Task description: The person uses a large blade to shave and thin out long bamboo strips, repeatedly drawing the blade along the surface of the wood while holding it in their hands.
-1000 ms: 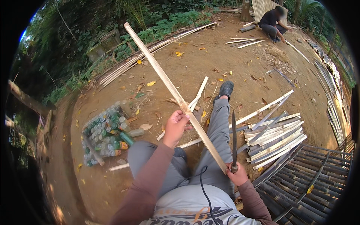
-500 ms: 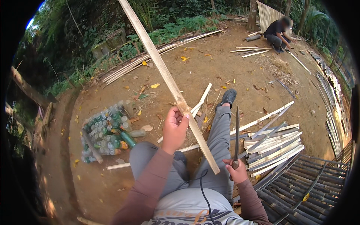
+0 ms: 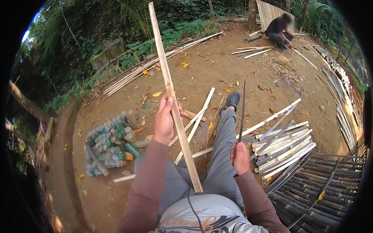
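Currently, watching remotely through the head camera, I have a long pale strip (image 3: pixel 180 126) (split bamboo, by the look of it) crossing mid-view, its far end between eleven and twelve o'clock, its near end at six, over the grey-trousered lap (image 3: pixel 217 180). Whether it touches there I cannot tell. My left hand (image 3: pixel 164 122), just off centre toward nine, pinches the strip, thumb on the upper face, fingers behind. At four o'clock my right hand (image 3: pixel 241 158) is wrapped around the handle end of a long dark blade (image 3: pixel 242 112), its tip toward two, well apart from the strip. A bundle of strips (image 3: pixel 285 145) lies between three and four, and clustered bottles (image 3: pixel 112 141) sit at eight.

I judge the step in hand to be positioning the strip, blade at the ready. A cut would call for steadying the strip and bringing the edge to it, left fingers clear.

Compared with a second ago, the strip stands steeper: its near end, then beside the right hand, has swung leftward over the lap, and the right hand now has only the blade.
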Demonstrator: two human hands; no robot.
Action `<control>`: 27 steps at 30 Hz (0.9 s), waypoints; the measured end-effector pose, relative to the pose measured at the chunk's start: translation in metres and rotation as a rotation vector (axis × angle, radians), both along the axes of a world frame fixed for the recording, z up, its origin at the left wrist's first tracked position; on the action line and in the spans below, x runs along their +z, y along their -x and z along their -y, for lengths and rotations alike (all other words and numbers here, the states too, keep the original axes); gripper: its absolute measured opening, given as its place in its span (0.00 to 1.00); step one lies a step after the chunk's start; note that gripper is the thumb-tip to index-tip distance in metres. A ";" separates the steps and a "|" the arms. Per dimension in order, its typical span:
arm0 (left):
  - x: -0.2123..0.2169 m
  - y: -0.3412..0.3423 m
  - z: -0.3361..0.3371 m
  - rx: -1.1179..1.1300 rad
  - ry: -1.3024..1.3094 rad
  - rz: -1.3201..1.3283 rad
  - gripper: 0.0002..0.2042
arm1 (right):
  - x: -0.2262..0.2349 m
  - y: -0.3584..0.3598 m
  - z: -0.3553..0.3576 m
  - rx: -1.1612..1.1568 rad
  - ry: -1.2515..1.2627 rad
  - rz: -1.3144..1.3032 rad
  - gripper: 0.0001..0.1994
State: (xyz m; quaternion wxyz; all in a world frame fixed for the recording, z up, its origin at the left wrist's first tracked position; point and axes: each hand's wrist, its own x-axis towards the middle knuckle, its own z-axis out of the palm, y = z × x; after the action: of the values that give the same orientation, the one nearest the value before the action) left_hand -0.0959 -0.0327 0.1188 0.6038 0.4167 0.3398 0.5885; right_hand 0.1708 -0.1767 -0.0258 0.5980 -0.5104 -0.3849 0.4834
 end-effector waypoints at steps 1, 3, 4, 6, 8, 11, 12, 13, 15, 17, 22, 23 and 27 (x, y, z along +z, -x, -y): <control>-0.001 0.000 -0.005 -0.012 0.002 0.020 0.16 | 0.004 0.001 -0.007 -0.011 -0.065 0.103 0.24; -0.012 0.001 -0.022 -0.041 0.000 0.058 0.17 | 0.013 0.004 -0.023 -0.039 -0.200 0.306 0.22; -0.014 -0.003 -0.030 0.008 0.018 0.077 0.15 | 0.017 0.007 -0.028 -0.051 -0.226 0.337 0.22; -0.012 -0.023 -0.056 0.198 0.058 0.158 0.13 | 0.037 0.012 -0.034 -0.015 -0.230 0.360 0.22; -0.021 -0.032 -0.069 0.322 0.107 0.220 0.12 | 0.041 0.017 -0.035 0.021 -0.199 0.303 0.23; -0.016 -0.015 -0.092 0.296 0.075 0.250 0.11 | 0.043 0.014 -0.033 0.058 -0.209 0.202 0.23; -0.020 -0.006 -0.097 0.233 0.076 0.234 0.11 | 0.044 0.010 -0.033 0.041 -0.216 0.218 0.22; -0.018 0.001 -0.097 0.170 0.079 0.212 0.11 | 0.050 0.007 -0.030 0.007 -0.201 0.337 0.22; -0.021 0.017 -0.085 0.008 0.159 0.158 0.12 | 0.065 0.001 -0.022 -0.066 -0.170 0.570 0.21; -0.028 0.023 -0.069 -0.193 0.242 0.097 0.13 | 0.059 -0.001 -0.020 -0.090 -0.181 0.779 0.21; -0.031 0.011 0.029 -0.462 0.403 -0.225 0.16 | 0.040 0.022 -0.001 -0.022 -0.256 0.887 0.20; -0.033 0.007 0.049 -0.476 0.451 -0.291 0.17 | 0.032 0.027 0.003 -0.002 -0.281 0.916 0.20; -0.036 0.008 0.092 -0.593 0.524 -0.430 0.18 | 0.018 0.036 0.017 0.079 -0.379 1.021 0.21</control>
State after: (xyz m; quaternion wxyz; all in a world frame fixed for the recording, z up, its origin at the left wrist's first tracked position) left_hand -0.1035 -0.1246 0.0829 0.7472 0.4417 0.4611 0.1844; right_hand 0.1348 -0.1932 -0.0079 0.3981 -0.5488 -0.7255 0.1184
